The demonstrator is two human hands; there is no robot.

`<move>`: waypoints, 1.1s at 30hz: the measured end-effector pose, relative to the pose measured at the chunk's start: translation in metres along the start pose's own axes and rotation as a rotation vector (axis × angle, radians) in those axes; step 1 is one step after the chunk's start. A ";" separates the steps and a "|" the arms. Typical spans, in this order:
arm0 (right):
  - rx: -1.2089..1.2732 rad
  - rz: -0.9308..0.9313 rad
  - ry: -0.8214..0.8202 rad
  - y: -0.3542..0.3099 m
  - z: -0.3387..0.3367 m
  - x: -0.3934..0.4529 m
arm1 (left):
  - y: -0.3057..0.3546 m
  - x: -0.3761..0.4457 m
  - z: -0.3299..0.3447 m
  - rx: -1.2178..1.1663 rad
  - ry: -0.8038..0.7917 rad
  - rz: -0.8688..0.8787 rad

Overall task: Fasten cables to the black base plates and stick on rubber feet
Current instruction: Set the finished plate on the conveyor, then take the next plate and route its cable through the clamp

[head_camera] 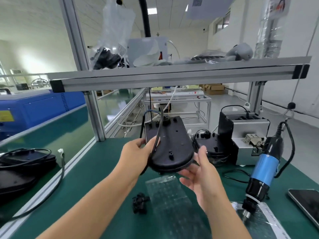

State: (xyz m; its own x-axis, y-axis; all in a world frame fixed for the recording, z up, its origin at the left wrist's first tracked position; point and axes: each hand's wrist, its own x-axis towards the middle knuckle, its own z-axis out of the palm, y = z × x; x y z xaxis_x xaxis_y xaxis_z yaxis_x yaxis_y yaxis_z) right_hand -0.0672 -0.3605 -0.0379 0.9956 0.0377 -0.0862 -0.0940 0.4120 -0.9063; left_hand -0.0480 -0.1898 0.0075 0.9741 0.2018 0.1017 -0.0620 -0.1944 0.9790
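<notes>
Nearest the viewer, on the green tabletop (96, 171), a clear sheet of rubber feet (170, 195) and a small heap of black clips (140, 202) are laid out within easy reach. Just above them, a black base plate (168, 147) is held clear of the surface and tilted. The left hand (136, 151) is curled round its near-left edge, with the cable (159, 130) pinched against it. The right hand (201, 176) is spread, fingers relaxed, supporting the right rim from below. The cable is best kept taut along the plate before it is clipped, and the plate laid flat first. Farther right, a blue electric screwdriver (264, 171) hangs, and more plates (212, 144) are stacked behind.
</notes>
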 end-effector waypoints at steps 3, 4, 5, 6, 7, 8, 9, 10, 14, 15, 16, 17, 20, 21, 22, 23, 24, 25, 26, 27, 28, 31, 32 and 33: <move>-0.135 0.052 -0.252 0.002 0.015 -0.008 | -0.012 -0.056 -0.038 0.126 -0.018 0.124; -0.185 0.081 -0.255 0.001 0.021 -0.011 | -0.017 -0.074 -0.049 0.138 -0.028 0.136; -0.289 0.094 -0.253 0.001 0.025 -0.013 | -0.023 -0.090 -0.060 0.160 -0.045 0.131; -0.421 0.103 -0.249 0.002 0.029 -0.017 | -0.031 -0.105 -0.069 0.197 -0.059 0.130; -0.546 0.110 -0.244 0.004 0.032 -0.021 | -0.040 -0.116 -0.077 0.243 -0.061 0.131; -0.620 0.121 -0.242 0.007 0.034 -0.026 | -0.048 -0.126 -0.085 0.284 -0.054 0.125; -0.655 0.137 -0.236 0.011 0.036 -0.032 | -0.055 -0.135 -0.090 0.315 -0.047 0.107; -0.670 0.153 -0.235 0.016 0.040 -0.038 | -0.062 -0.141 -0.094 0.324 -0.048 0.075; -0.855 0.172 -0.192 0.037 0.039 -0.065 | -0.079 -0.161 -0.096 0.432 -0.090 -0.010; -0.910 0.162 -0.148 0.040 0.037 -0.069 | -0.082 -0.165 -0.096 0.462 -0.107 -0.012; -0.962 0.143 -0.101 0.044 0.034 -0.073 | -0.083 -0.167 -0.095 0.499 -0.133 -0.014; -1.001 0.121 -0.057 0.045 0.031 -0.076 | -0.085 -0.169 -0.094 0.545 -0.156 -0.011; -1.056 0.060 0.037 0.045 0.028 -0.087 | -0.084 -0.171 -0.084 0.682 -0.147 0.027; -1.112 0.033 0.061 0.043 0.029 -0.090 | -0.085 -0.170 -0.080 0.728 -0.126 0.041; -1.189 -0.001 0.087 0.041 0.031 -0.093 | -0.087 -0.169 -0.077 0.784 -0.111 0.051; -1.273 -0.043 0.117 0.039 0.033 -0.096 | -0.087 -0.168 -0.073 0.838 -0.102 0.061; -1.355 -0.087 0.152 0.039 0.036 -0.098 | -0.086 -0.168 -0.071 0.895 -0.105 0.057; -1.429 -0.121 0.183 0.039 0.038 -0.101 | -0.085 -0.168 -0.069 0.957 -0.110 0.050; -1.502 -0.142 0.204 0.039 0.041 -0.103 | -0.082 -0.168 -0.068 1.029 -0.115 0.054; -1.573 -0.151 0.219 0.039 0.043 -0.105 | -0.077 -0.169 -0.070 1.110 -0.108 0.078; -1.629 -0.157 0.234 0.040 0.045 -0.107 | -0.070 -0.170 -0.073 1.181 -0.082 0.112; -1.634 -0.235 0.309 0.038 0.052 -0.108 | -0.045 -0.157 -0.086 1.056 0.105 0.276; -1.599 -0.276 0.321 0.036 0.055 -0.107 | -0.038 -0.144 -0.091 0.892 0.147 0.302; -1.566 -0.303 0.316 0.034 0.059 -0.106 | -0.032 -0.127 -0.094 0.739 0.166 0.312</move>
State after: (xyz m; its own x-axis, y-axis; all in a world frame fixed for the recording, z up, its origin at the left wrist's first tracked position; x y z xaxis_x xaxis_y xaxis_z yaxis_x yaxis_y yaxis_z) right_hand -0.1760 -0.2970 -0.0356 0.9555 -0.1276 0.2660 -0.0114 -0.9169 -0.3990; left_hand -0.1907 -0.1187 -0.0201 0.8871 0.1621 0.4322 -0.1095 -0.8357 0.5381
